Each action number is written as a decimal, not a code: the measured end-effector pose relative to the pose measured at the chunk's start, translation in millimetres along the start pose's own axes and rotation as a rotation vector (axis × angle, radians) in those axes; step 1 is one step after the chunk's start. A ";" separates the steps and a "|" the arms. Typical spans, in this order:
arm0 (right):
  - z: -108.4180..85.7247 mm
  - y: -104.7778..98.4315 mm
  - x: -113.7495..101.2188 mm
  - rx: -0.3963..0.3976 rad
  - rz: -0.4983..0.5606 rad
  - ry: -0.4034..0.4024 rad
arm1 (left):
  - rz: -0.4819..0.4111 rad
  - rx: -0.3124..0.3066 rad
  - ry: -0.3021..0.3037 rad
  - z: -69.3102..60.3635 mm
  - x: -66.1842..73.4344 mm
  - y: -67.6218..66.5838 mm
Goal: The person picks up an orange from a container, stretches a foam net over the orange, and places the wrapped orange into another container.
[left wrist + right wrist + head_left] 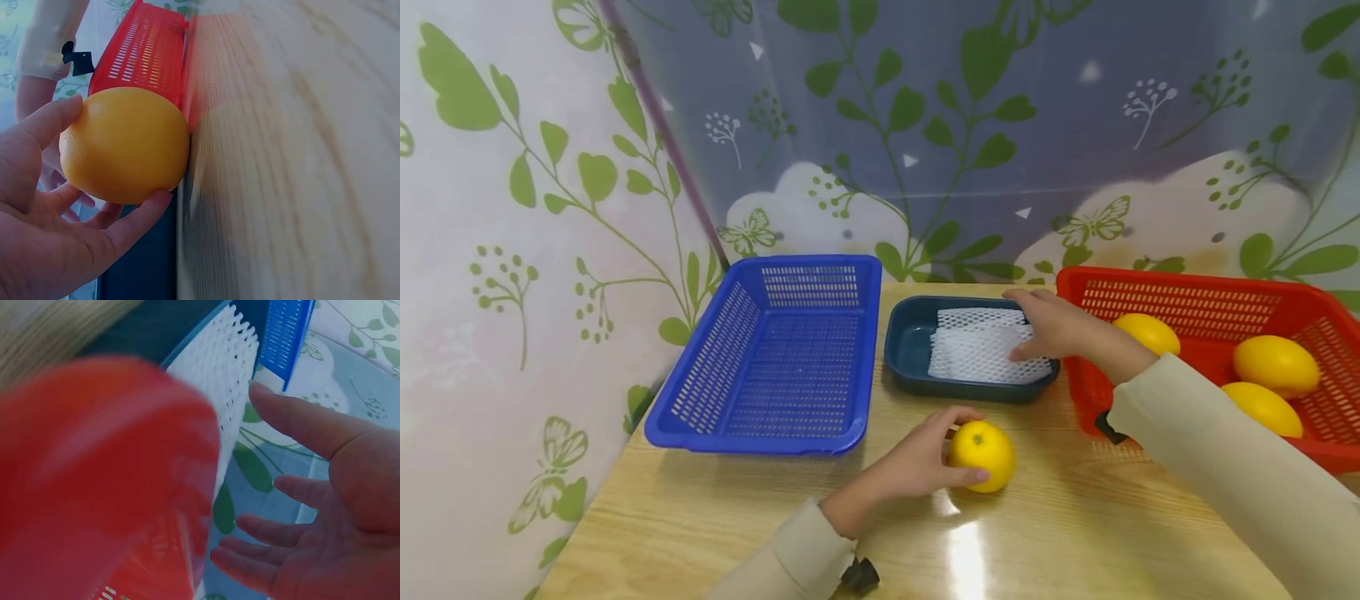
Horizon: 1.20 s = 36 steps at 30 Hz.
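Note:
A yellow orange [983, 456] rests on the wooden table, and my left hand [917, 458] grips it from the left side. The left wrist view shows the thumb and fingers curved round the orange [125, 145]. Farther back, a dark green tray [912, 354] contains white foam fruit nets [977, 354]. My right hand [1054, 327] hovers at the right end of the tray, over the nets. In the right wrist view this hand [350, 506] has its thumb and fingers spread, apart from the nets [219, 381], with nothing between them.
A blue plastic basket [760, 446] stands left of the tray, with nothing visible in it. At the right, a red basket [1195, 287] holds three yellow oranges, partly hidden by the right arm. A patterned curtain [925, 125] hangs behind the table [1052, 517].

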State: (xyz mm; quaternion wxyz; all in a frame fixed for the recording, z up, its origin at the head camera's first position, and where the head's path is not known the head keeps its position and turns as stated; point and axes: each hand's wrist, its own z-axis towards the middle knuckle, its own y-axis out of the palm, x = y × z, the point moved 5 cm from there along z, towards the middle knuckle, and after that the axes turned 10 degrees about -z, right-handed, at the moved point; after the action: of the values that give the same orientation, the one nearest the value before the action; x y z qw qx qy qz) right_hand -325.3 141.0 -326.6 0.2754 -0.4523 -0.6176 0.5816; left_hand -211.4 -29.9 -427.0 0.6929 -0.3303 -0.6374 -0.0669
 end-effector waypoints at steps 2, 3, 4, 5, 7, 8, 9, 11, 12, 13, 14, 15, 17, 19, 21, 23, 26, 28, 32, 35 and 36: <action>2.8 1.5 -2.6 -0.013 -0.017 -0.006 | -0.004 -0.003 -0.002 -0.5 0.4 -0.6; 4.2 2.4 -4.2 -0.018 -0.027 -0.013 | -0.005 -0.005 -0.002 -0.6 0.6 -0.8; 5.4 3.8 -5.7 -0.024 -0.034 -0.014 | -0.005 -0.007 -0.002 -0.8 0.7 -1.0; 7.1 5.6 -7.0 -0.031 -0.042 -0.014 | -0.006 -0.009 -0.002 -1.0 0.7 -1.2; 10.3 10.0 -8.7 -0.047 -0.056 -0.012 | -0.005 -0.012 0.000 -1.2 0.5 -1.6; 11.6 12.1 -9.3 -0.053 -0.064 -0.010 | -0.006 -0.013 0.001 -1.4 0.2 -1.7; 12.8 14.3 -9.6 -0.060 -0.074 -0.006 | -0.006 -0.014 0.000 -1.5 -0.1 -1.6; 15.1 18.1 -8.8 -0.070 -0.088 0.003 | -0.008 -0.018 -0.001 -1.9 -0.9 -1.2; 15.9 19.6 -8.3 -0.074 -0.093 0.008 | -0.011 -0.021 -0.002 -2.1 -1.4 -0.8; 16.4 20.5 -8.1 -0.076 -0.094 0.013 | -0.014 -0.024 -0.003 -2.2 -1.9 -0.3; 16.9 21.5 -7.5 -0.078 -0.098 0.021 | -0.017 -0.026 -0.004 -2.4 -2.4 0.2; 17.4 22.4 -6.8 -0.080 -0.102 0.031 | -0.019 -0.028 -0.004 -2.5 -2.8 0.5; 18.2 24.4 -5.5 -0.084 -0.114 0.049 | -0.023 -0.029 -0.005 -2.8 -3.5 1.2; 18.5 26.3 -5.2 -0.085 -0.131 0.061 | -0.027 -0.028 -0.006 -3.0 -4.0 1.4; 19.3 28.6 -4.5 -0.081 -0.145 0.068 | -0.033 -0.028 -0.008 -3.3 -4.4 1.6; 19.8 30.4 -4.4 -0.070 -0.162 0.061 | -0.037 -0.028 -0.010 -3.4 -4.6 1.8; 19.7 30.8 -3.8 -0.040 -0.167 0.056 | -0.036 -0.030 -0.010 -3.5 -4.3 2.2; 19.8 29.4 -3.6 -0.016 -0.155 0.045 | -0.031 -0.027 -0.008 -3.3 -3.4 2.1; 19.6 23.7 -3.1 0.036 -0.108 0.000 | -0.032 -0.021 -0.005 -2.8 -0.9 1.4; 17.4 18.7 -3.3 0.077 -0.084 -0.040 | -0.044 -0.024 -0.003 -2.5 0.2 1.5; 16.4 17.0 -3.4 0.091 -0.077 -0.050 | -0.050 -0.027 -0.002 -2.5 0.4 1.8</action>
State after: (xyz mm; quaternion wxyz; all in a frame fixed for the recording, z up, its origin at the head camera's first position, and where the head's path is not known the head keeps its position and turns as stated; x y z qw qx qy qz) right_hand -334.0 128.9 -345.2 0.3025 -0.4003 -0.6141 0.6092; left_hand -208.4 -29.8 -427.2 0.6858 -0.3238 -0.6452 -0.0923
